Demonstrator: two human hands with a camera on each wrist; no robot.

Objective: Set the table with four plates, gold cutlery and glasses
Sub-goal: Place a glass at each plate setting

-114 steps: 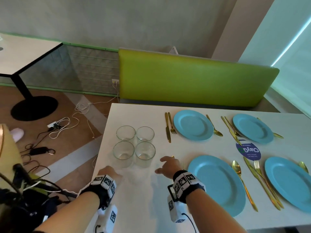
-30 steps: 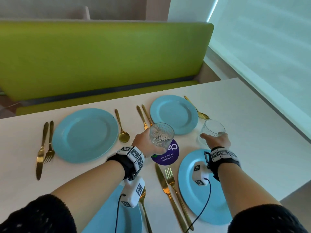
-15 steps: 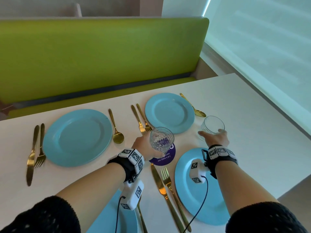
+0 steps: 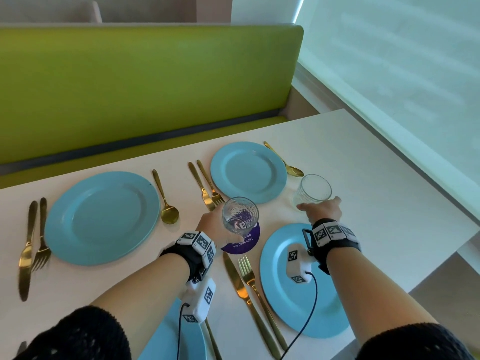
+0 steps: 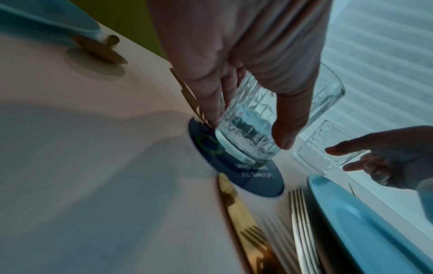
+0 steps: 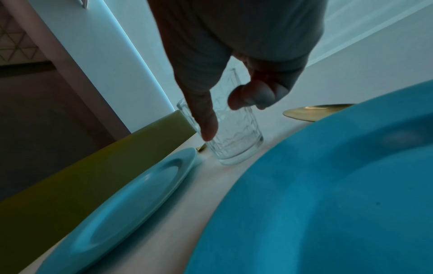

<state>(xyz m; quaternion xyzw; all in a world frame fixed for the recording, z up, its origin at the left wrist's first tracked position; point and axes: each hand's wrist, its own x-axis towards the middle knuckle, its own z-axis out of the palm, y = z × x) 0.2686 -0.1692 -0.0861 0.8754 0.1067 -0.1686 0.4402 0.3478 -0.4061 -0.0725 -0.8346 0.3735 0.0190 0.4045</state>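
Left hand seen wrapped round patterned glass, base tilted, just over purple sticker at table centre. Right hand seen with fingers loosened beside second glass, set upright near table's right edge between far plate and near plate; contact cannot be told. Risks judged: tilted glass tipped if set down on edge; fork beside it knocked by knuckles; second glass nudged by withdrawn fingers.
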